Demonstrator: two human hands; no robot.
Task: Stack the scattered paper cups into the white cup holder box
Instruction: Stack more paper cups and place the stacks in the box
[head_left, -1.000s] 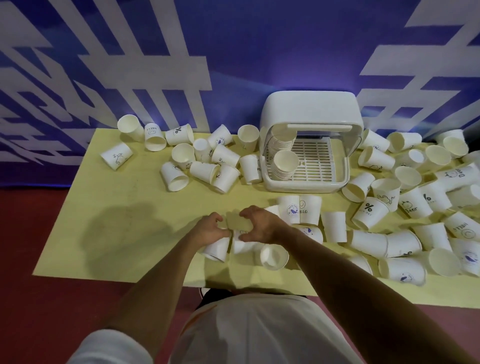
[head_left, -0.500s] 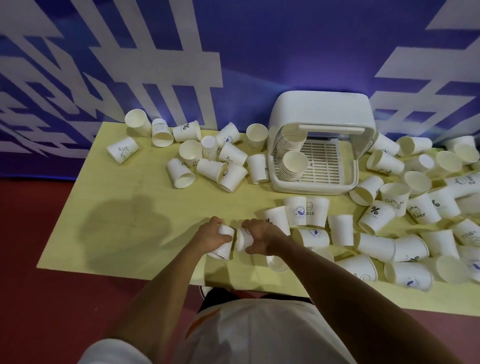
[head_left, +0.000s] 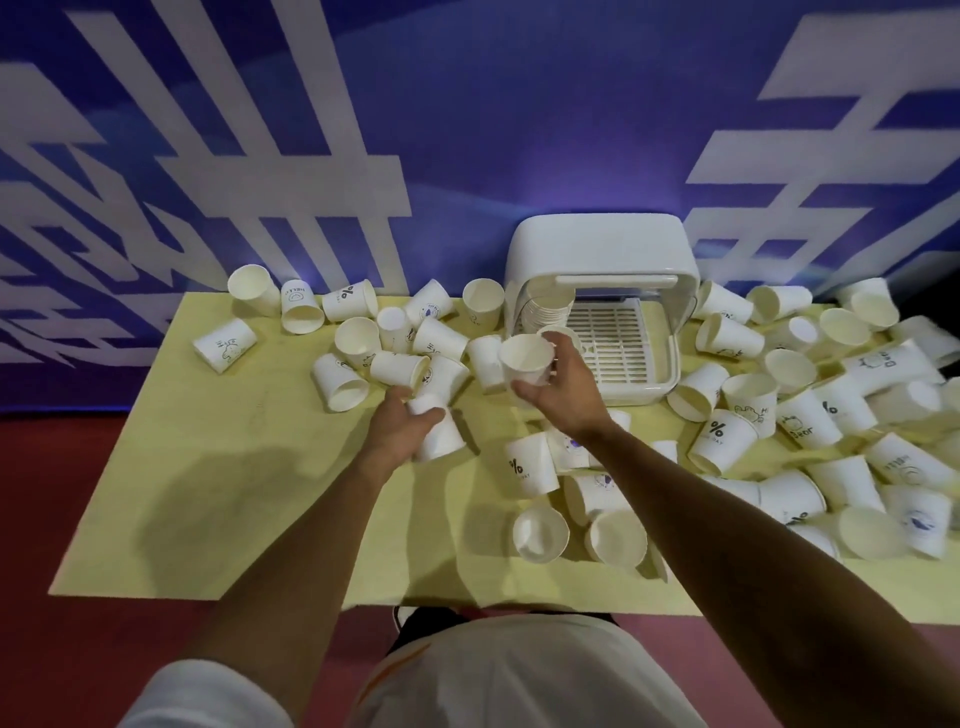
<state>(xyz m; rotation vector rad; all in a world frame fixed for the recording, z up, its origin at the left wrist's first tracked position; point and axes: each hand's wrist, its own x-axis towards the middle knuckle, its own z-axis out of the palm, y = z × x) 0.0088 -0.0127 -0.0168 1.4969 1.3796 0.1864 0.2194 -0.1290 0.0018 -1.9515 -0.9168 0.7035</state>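
Gripping a paper cup (head_left: 525, 358), mouth toward the camera, the right hand (head_left: 563, 395) hovers before the white cup holder box (head_left: 597, 244) at the tabletop's (head_left: 249, 467) far edge; the left hand (head_left: 397, 428) clasps a slanted second cup (head_left: 439, 436).

I read "%" on the white paper cup at frame centre (head_left: 525, 470) and on a second white paper cup right of centre (head_left: 719, 439); "Bear" on its neighbouring cup (head_left: 808, 422).

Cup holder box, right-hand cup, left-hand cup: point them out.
cup holder box (head_left: 597, 241): head view, rounded top.
right-hand cup (head_left: 524, 358): head view, inside its open mouth.
left-hand cup (head_left: 444, 441): head view, side wall.
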